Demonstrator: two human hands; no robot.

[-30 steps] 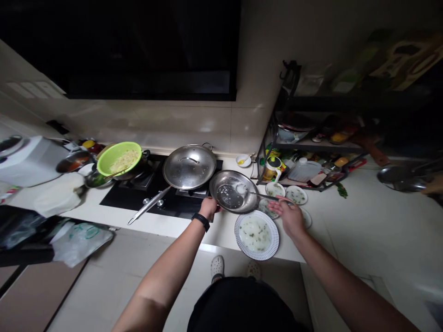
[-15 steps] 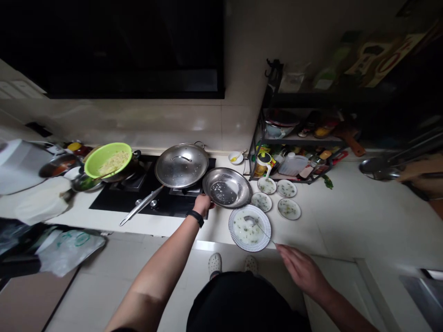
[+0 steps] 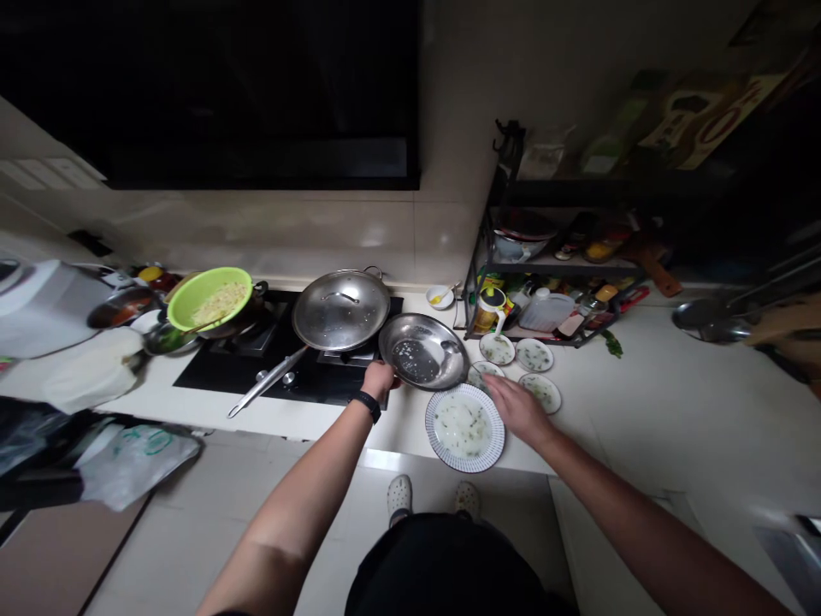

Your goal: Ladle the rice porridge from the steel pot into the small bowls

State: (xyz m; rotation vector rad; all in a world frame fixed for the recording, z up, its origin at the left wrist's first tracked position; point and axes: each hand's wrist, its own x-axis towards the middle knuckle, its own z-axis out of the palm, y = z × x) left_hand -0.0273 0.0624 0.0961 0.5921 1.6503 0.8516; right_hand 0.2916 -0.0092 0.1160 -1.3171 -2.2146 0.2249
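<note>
My left hand (image 3: 380, 379), with a black watch at the wrist, is closed on the left front edge of a shallow steel pan (image 3: 416, 359) at the right of the stove. A few whitish bits and wet spots show on the pan's bottom. My right hand (image 3: 519, 409) pinches the handle of a metal spoon (image 3: 451, 348), whose bowl is inside the pan on its right side. Below the spoon, near the counter edge, sits a striped-rim plate (image 3: 497, 447) of pale liquid with green bits. Behind my right hand are small dishes (image 3: 535, 354) with similar contents, one partly covered.
A lidded wok (image 3: 339, 312) stands on the black hob (image 3: 211, 370), its handle (image 3: 266, 382) pointing toward the front. A green basin (image 3: 186, 312) of pale shreds is further left. At the back right are a spice rack (image 3: 577, 265) and a little bowl (image 3: 440, 297).
My right hand has moved up and left, carrying the spoon from the striped plate into the steel pan. My left hand keeps its grip on the pan.
</note>
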